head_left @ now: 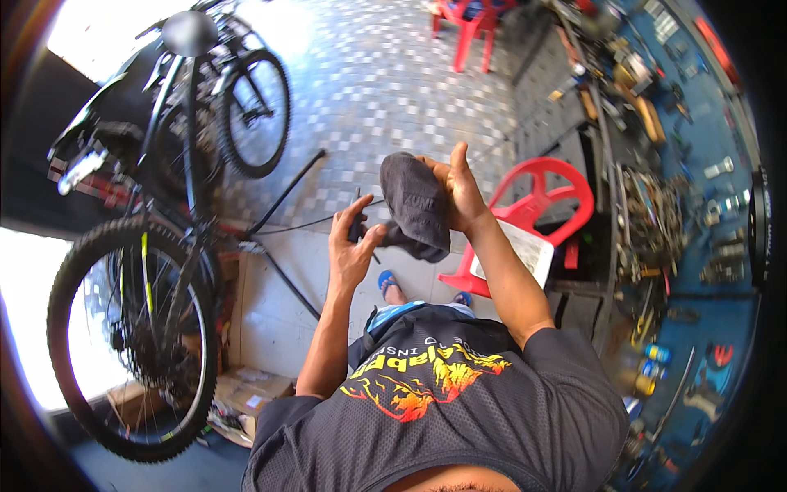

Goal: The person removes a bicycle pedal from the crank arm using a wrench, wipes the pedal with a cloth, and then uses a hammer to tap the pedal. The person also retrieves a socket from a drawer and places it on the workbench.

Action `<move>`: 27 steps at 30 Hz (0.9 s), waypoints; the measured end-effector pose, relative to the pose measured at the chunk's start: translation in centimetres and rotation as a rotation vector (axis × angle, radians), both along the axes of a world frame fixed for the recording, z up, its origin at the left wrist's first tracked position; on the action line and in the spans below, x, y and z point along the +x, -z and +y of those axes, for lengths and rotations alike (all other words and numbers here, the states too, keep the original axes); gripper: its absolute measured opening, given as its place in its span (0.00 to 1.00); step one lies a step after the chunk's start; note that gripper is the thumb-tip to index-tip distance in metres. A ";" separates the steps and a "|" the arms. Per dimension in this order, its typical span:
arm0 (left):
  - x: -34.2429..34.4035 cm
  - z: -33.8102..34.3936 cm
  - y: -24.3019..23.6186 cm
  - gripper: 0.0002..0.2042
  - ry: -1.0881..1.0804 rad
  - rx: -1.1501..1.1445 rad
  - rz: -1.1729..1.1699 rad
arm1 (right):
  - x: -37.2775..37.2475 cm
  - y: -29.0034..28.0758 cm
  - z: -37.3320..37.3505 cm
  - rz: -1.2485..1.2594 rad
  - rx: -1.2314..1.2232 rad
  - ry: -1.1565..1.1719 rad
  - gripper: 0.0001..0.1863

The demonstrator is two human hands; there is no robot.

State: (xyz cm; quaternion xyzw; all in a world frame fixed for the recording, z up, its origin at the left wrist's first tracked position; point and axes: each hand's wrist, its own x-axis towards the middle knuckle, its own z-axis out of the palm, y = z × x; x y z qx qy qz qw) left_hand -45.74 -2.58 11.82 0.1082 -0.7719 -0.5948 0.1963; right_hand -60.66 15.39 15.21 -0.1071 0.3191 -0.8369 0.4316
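In front of my chest, a dark grey piece of cloth point(413, 201) with faint raised lettering is bunched up. My right hand point(459, 195) grips its right side, the thumb pointing up and the other fingers mostly behind the fabric. To the left, my left hand point(351, 250) has its fingers curled around a small dark thing, and a thin dark rod shows beside the fingertips. Whether that dark thing belongs to the cloth or is separate, I cannot tell.
A black bicycle point(193, 156) with knobby tires is propped on a stand point(287, 193) at left. Close on my right is a red plastic chair point(566, 193) bearing a whitish flat sheet point(520, 254). Beyond it, tools crowd a workbench point(611, 139) and blue wall panel point(697, 324).
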 end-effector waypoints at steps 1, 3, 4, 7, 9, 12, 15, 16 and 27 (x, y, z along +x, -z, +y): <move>0.0 -1.5 -0.1 0.29 -0.045 -0.016 -0.059 | 0.5 0.3 -2.4 -0.006 -0.013 -0.066 0.52; 0.1 -4.6 -0.3 0.33 -0.121 -0.058 -0.086 | 1.2 0.9 -6.2 0.008 -0.029 -0.168 0.50; 0.0 -5.8 -0.2 0.26 -0.209 -0.063 -0.109 | 1.3 1.3 -7.6 0.010 -0.058 -0.226 0.49; 0.9 -10.4 -0.6 0.16 -0.099 0.017 -0.170 | -0.2 2.2 -11.0 0.108 0.005 -0.380 0.40; 1.4 -12.2 -1.2 0.14 -0.170 0.005 -0.087 | -1.6 2.4 -12.4 0.122 0.244 -0.439 0.34; 1.6 -14.4 -3.0 0.11 -0.213 -0.033 -0.104 | -2.5 2.4 -14.0 0.723 0.390 -0.435 0.38; 0.5 -15.8 -4.7 0.09 -0.203 -0.256 -0.066 | -3.8 2.1 -16.0 0.648 0.425 -0.679 0.45; -0.1 -16.3 -5.1 0.10 -0.215 -0.276 -0.113 | -4.3 2.2 -16.8 0.596 0.348 -0.742 0.41; -11.3 -21.8 -4.7 0.13 -0.504 -0.070 -0.172 | -20.1 1.7 -19.0 0.771 0.122 -0.706 0.21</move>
